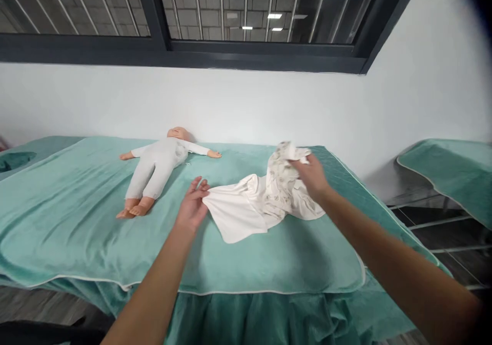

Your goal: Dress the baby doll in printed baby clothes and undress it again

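White cloth (238, 211) between outstretched hands (192, 209) (313, 178)

Right of the doll (158, 161), the left hand (192, 207) pinches white cloth (239, 212); farther from the doll, the right hand (313, 177) holds up patterned cloth (279, 185).

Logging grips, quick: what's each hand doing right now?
Left hand: closed, pinching the white cloth by its edge.
Right hand: closed, holding up the patterned cloth.
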### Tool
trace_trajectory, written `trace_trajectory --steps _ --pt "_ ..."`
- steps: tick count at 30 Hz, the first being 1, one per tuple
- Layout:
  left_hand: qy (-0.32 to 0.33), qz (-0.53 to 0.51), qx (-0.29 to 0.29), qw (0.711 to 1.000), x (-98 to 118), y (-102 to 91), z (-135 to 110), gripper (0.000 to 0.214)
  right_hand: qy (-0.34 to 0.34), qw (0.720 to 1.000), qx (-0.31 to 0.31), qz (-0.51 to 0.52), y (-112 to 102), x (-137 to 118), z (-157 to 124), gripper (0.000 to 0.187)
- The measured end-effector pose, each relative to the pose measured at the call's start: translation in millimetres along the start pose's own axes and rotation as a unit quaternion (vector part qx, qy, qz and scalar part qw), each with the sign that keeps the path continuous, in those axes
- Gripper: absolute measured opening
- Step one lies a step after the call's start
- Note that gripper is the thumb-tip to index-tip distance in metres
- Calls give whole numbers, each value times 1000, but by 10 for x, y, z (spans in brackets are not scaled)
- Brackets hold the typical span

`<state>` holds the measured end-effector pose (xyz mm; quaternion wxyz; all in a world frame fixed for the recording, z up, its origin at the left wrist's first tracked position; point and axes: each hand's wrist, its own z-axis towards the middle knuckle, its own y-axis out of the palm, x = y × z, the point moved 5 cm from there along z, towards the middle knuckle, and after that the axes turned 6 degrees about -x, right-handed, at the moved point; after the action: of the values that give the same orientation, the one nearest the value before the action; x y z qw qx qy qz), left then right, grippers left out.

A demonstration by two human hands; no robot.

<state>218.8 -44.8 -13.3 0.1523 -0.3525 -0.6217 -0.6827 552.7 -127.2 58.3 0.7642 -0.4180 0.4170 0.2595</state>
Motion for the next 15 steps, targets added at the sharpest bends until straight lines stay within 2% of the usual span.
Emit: trace_trajectory --steps 2,3,5,8,10,12,14,15 --pt "34 10 -8 999 310 -18 -7 53 16 988 72 138 -387 -70 -48 57" --pt "52 16 -4 999 449 -43 -3 52 17 980 100 169 -580 -112 -80 58" --pt "89 32 25 995 675 -135 16 50 6 971 155 183 -960 -196 -162 59" --pt "159 121 120 972 885 -352 39 42 -50 969 185 153 -1387 -270 -293 56" --pt "216 266 191 920 955 -459 11 33 -60 971 181 146 -1523 -182 -374 51" --pt "265 444 216 828 946 -444 -41 29 -32 972 179 150 -1563 49 -447 45" --pt "289 582 177 739 829 -329 -87 29 20 977 180 113 -1551 375 -518 37" --pt "293 627 141 708 741 -258 -109 30 45 981 182 50 -1544 538 -557 33"
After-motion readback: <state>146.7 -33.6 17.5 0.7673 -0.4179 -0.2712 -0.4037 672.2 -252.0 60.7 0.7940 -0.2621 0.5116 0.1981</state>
